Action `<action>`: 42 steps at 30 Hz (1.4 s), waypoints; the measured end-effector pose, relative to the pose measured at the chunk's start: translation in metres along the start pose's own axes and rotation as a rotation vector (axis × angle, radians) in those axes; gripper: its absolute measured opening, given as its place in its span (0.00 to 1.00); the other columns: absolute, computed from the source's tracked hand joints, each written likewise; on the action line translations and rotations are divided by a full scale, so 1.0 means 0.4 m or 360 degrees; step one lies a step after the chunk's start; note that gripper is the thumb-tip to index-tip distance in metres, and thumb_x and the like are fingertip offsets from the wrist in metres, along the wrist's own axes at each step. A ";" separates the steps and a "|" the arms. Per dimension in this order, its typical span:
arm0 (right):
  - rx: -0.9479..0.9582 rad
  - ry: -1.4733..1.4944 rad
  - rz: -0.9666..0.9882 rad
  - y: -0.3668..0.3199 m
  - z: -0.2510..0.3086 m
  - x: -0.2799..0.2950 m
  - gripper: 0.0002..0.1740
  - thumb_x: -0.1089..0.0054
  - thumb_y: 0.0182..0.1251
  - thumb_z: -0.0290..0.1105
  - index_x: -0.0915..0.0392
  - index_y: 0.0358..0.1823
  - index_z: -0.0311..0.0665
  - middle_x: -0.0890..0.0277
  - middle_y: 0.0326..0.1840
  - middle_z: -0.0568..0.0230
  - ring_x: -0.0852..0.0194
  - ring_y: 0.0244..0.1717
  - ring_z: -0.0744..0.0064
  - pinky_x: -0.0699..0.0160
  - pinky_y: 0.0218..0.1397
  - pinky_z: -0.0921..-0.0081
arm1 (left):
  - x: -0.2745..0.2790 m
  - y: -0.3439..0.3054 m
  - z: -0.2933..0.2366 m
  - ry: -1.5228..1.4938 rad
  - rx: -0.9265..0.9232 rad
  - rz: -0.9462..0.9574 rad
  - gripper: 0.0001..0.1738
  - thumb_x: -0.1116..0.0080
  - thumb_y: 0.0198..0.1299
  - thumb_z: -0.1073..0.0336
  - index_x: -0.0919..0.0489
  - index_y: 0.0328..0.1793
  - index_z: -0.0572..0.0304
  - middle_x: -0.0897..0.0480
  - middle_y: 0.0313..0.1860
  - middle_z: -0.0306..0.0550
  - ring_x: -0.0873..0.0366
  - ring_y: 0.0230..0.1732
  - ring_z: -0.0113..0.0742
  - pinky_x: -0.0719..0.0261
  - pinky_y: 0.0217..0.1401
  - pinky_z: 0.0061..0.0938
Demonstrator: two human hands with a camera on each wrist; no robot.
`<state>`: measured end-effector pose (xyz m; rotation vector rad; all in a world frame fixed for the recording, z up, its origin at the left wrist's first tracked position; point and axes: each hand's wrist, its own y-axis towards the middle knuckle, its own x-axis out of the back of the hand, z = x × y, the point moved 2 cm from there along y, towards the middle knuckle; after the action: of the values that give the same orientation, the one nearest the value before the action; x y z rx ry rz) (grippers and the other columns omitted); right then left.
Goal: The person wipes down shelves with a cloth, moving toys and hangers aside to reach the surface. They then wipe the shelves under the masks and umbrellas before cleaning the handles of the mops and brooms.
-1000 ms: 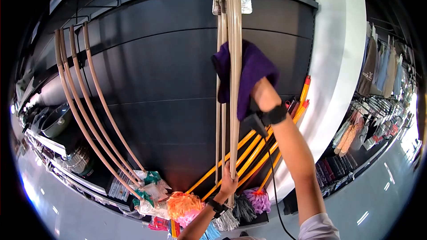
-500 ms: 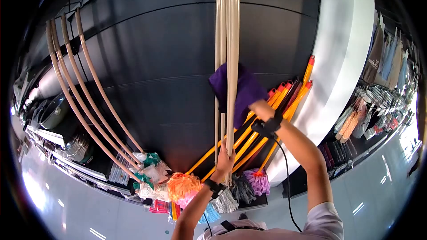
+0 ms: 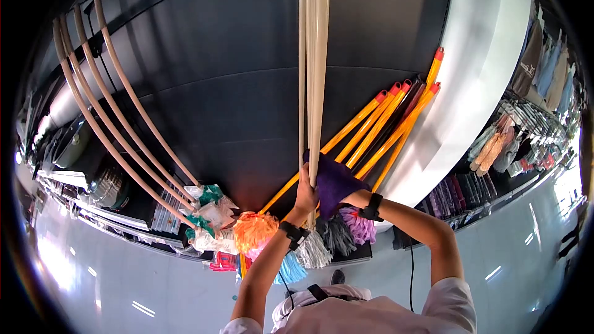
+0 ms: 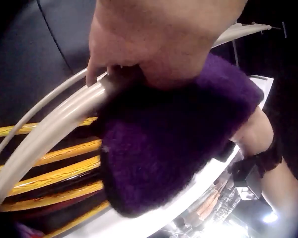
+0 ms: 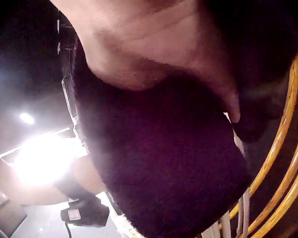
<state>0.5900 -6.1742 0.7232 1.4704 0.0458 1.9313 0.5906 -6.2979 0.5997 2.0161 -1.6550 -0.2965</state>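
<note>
Several beige poles (image 3: pixel 318 68) stand upright in the middle of the head view, with a grey-white mop head (image 3: pixel 314 250) at their foot. Low on these poles, my left hand (image 3: pixel 305 193) grips them, its fingers curled round them in the left wrist view. A fuzzy purple cloth (image 3: pixel 332 185) lies against the poles beside that hand. My right hand (image 3: pixel 356 200) holds the cloth against the poles from the right, its fingers mostly hidden by the fabric. In the right wrist view the cloth (image 5: pixel 164 148) hangs broad below the palm.
Orange-yellow poles (image 3: pixel 378 124) with red ends lean to the right against a white column (image 3: pixel 473 86). Curved beige poles (image 3: pixel 114 102) stand left. Orange (image 3: pixel 255 232), dark grey and purple mop heads line the foot of the dark wall panel. A rack of gloves (image 3: pixel 489 151) hangs right.
My right hand has slid the purple cloth down the beige poles to beside my left hand, which keeps its low grip. The head view has tilted downward.
</note>
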 end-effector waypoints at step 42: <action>-0.0172 0.1034 0.0565 -0.227 0.481 -0.389 0.19 0.34 0.57 0.35 0.25 0.46 0.33 0.23 0.44 0.52 0.22 0.45 0.51 0.24 0.46 0.61 | 0.516 -0.669 -0.243 -0.0618 0.0855 0.0136 0.48 0.32 0.60 0.62 0.51 0.78 0.61 0.39 0.73 0.54 0.42 0.75 0.43 0.45 0.78 0.37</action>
<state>0.8180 -6.2611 0.6235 0.7637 -0.0289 2.5866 0.9122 -6.4383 0.5757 2.3703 -2.2456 -0.2397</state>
